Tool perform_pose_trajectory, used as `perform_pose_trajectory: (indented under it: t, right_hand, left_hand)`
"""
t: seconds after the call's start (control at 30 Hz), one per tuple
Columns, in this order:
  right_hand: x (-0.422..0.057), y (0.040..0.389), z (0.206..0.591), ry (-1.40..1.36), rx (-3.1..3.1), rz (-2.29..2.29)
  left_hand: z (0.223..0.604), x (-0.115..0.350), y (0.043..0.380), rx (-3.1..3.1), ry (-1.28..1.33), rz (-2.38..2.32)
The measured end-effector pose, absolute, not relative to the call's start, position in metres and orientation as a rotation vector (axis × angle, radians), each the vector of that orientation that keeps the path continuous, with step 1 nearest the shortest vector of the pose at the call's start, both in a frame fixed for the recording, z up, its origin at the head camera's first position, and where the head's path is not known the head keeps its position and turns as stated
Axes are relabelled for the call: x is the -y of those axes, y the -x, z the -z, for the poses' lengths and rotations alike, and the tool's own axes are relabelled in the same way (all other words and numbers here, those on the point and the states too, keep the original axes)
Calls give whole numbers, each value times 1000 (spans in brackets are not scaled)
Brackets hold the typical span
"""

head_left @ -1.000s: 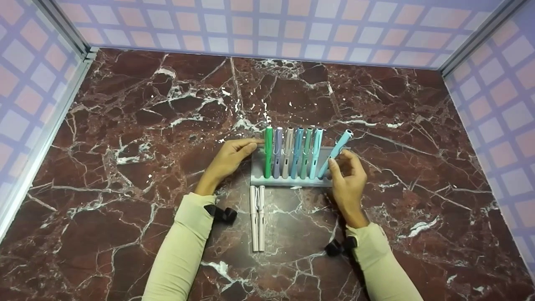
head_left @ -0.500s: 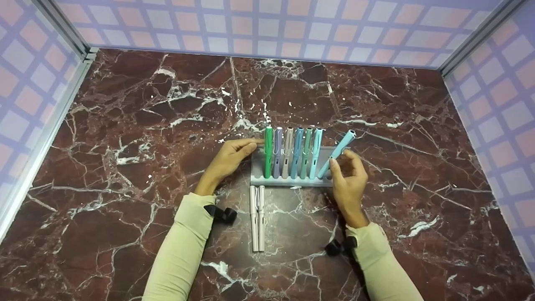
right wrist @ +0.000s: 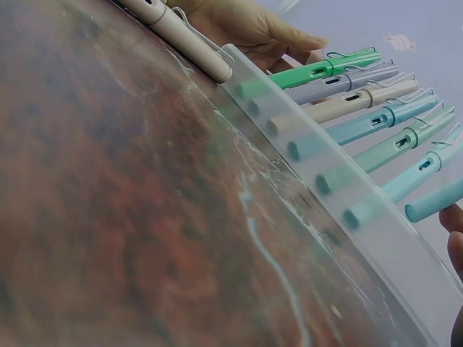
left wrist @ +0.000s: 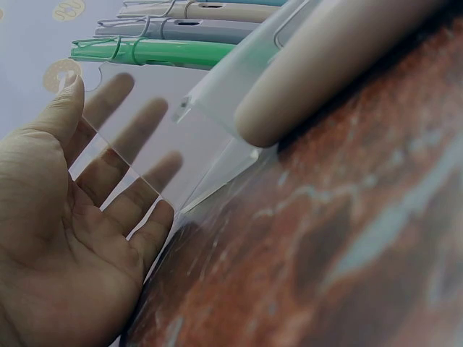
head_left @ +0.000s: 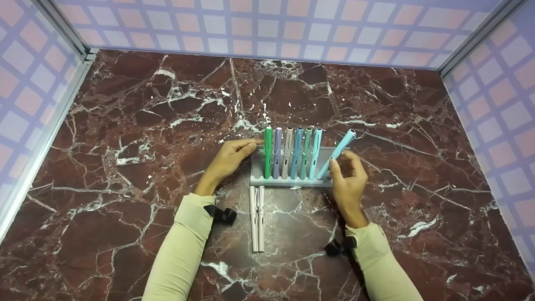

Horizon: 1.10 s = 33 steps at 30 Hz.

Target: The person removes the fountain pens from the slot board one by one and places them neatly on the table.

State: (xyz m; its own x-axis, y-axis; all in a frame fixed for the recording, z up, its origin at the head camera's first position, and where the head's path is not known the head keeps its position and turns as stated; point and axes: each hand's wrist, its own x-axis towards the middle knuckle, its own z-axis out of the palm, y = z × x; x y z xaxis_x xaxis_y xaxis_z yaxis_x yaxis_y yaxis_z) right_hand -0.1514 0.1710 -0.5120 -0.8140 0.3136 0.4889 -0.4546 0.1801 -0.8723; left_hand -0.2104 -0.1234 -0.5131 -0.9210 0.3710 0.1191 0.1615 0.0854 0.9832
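Note:
A clear pen stand [head_left: 259,163] holds a row of several capped pens, from a green pen [head_left: 268,152] at the left to a light-blue pen [head_left: 316,152]. My left hand [head_left: 230,159] grips the stand's left edge, its fingers [left wrist: 145,119] visible through the clear panel and its thumb at the panel's corner. My right hand [head_left: 351,177] pinches another light-blue pen [head_left: 340,146] between thumb and fingers. This pen leans to the right, with its lower end [right wrist: 414,212] close over the stand's front ledge [right wrist: 362,195], right of the row.
Two pale pinkish-beige pens [head_left: 257,219] lie side by side on the marbled table [head_left: 167,234], in front of the stand's left end. Checked panels [head_left: 267,29] wall the table at the back and both sides.
The light-blue pen in my right hand has tilted slightly further to the right. My left hand, the stand and the other pens stay in place.

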Motion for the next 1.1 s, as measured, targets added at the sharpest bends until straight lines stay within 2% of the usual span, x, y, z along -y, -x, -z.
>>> perform_pose_trajectory:
  t: [1.1]
  right_hand:
    - [-171,146,514,-176,1893,-1517]
  left_hand:
    - [513,123,210,-2199,-556,-1937]
